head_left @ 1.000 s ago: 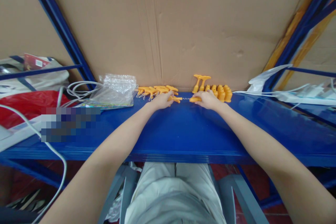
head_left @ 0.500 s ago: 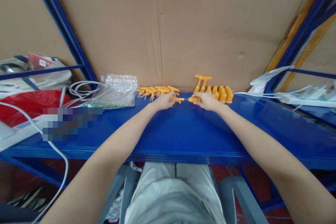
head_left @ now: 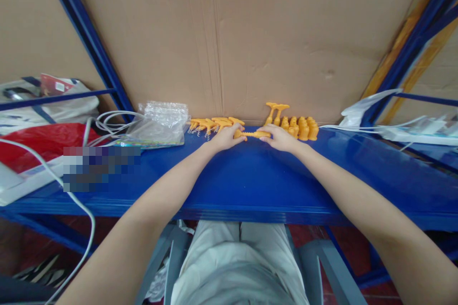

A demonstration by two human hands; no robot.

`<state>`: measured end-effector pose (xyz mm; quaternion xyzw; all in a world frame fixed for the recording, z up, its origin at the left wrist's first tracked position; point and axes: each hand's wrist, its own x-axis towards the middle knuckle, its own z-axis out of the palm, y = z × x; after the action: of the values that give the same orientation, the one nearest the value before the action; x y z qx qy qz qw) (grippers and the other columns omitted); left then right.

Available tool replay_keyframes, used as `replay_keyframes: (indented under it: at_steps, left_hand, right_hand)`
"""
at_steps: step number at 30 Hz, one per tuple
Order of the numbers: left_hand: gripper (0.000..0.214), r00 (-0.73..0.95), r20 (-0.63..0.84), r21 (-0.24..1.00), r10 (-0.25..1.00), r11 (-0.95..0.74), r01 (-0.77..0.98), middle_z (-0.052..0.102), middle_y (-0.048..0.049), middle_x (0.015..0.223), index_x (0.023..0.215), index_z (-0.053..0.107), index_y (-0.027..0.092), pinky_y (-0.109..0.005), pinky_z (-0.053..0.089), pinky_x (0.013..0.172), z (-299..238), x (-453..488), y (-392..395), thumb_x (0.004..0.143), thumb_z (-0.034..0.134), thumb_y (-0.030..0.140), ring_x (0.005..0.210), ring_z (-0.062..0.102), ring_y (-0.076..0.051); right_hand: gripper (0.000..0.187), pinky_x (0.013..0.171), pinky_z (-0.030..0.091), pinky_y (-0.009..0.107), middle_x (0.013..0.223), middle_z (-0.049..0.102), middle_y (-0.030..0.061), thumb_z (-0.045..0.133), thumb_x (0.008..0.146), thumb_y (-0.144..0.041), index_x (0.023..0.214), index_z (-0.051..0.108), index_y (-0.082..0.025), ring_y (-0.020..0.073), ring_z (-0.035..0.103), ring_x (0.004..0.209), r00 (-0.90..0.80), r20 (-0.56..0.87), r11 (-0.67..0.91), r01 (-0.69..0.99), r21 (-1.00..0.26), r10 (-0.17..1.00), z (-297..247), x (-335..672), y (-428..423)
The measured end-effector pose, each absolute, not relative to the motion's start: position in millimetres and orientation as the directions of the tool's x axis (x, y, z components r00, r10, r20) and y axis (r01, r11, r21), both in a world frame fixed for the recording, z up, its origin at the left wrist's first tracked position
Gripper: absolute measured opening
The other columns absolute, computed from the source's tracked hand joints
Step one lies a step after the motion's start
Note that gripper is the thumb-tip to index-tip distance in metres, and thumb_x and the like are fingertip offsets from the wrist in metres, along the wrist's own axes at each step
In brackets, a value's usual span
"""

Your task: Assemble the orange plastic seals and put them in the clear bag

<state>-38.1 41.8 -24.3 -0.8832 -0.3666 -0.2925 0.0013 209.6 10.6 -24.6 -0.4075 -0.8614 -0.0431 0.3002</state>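
Note:
My left hand [head_left: 224, 137] and my right hand [head_left: 280, 137] meet at the back of a blue shelf [head_left: 250, 176]. Between them they grip an orange corkscrew piece [head_left: 253, 134], the left closed on its T-handle end, the right closed on its sleeve end. The two parts now sit pushed together with no metal spiral showing. A row of orange T-handle corkscrews [head_left: 213, 124] lies left of my left hand. A cluster of orange sleeves and two upright handles [head_left: 296, 125] stands right of my right hand.
A brown cardboard sheet [head_left: 250, 33] backs the shelf. A clear plastic bag [head_left: 159, 121] and white cables [head_left: 107, 121] lie at the left, with a red bag [head_left: 36, 140] beyond. White wrapped items [head_left: 393, 126] lie at the right. Blue uprights frame both sides.
The orange sleeve in my right hand has slid left over the metal spiral onto the handle part in my left hand. The gap and spiral seen earlier are gone.

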Motion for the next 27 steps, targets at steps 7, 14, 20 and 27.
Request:
replay_keyframes:
  at_steps: [7,14,20,27]
  left_hand:
    - [0.028,0.524,0.54,0.197,0.659,-0.704,0.683,0.074,-0.0066,0.104,0.11,0.061,0.018,-0.033,0.053,0.085,-24,-35,36,0.087,0.069,0.033,0.095,0.071,-0.022]
    - [0.031,0.489,0.563,0.187,0.666,-0.679,0.71,0.075,-0.0075,0.103,0.112,0.062,0.018,-0.034,0.054,0.085,-24,-35,35,0.087,0.069,0.033,0.097,0.071,-0.024]
    - [0.031,0.461,0.593,0.173,0.66,-0.664,0.727,0.075,-0.0083,0.101,0.112,0.063,0.017,-0.033,0.053,0.085,-26,-36,36,0.086,0.069,0.033,0.098,0.071,-0.025]
    - [0.03,0.421,0.59,0.192,0.689,-0.626,0.756,0.075,-0.0076,0.098,0.11,0.062,0.018,-0.032,0.052,0.081,-26,-34,36,0.086,0.069,0.034,0.093,0.072,-0.024]
  right_hand:
    - [0.039,0.091,0.056,0.043,0.115,0.069,0.0107,0.073,0.079,-0.023,0.117,0.068,-0.02,0.0232,0.068,0.097,-0.419,0.54,0.658,0.646,-0.388,0.73,-26,222,19]
    - [0.036,0.083,0.059,0.034,0.113,0.068,0.0067,0.078,0.073,-0.015,0.105,0.062,-0.021,0.0167,0.071,0.088,-0.331,0.313,0.444,0.482,-0.755,0.89,-16,233,16]
    - [0.011,0.074,0.06,0.029,0.076,0.071,0.0036,0.068,0.091,-0.023,0.088,0.059,-0.019,0.0147,0.071,0.066,-0.277,0.16,0.247,0.317,-0.916,0.948,-9,215,0]
    - [0.022,0.054,0.054,0.022,0.062,0.069,0.0018,0.048,0.104,-0.035,0.086,0.05,-0.021,0.0127,0.067,0.051,-0.184,0.063,0.116,0.294,-0.949,0.981,-1,199,-15]
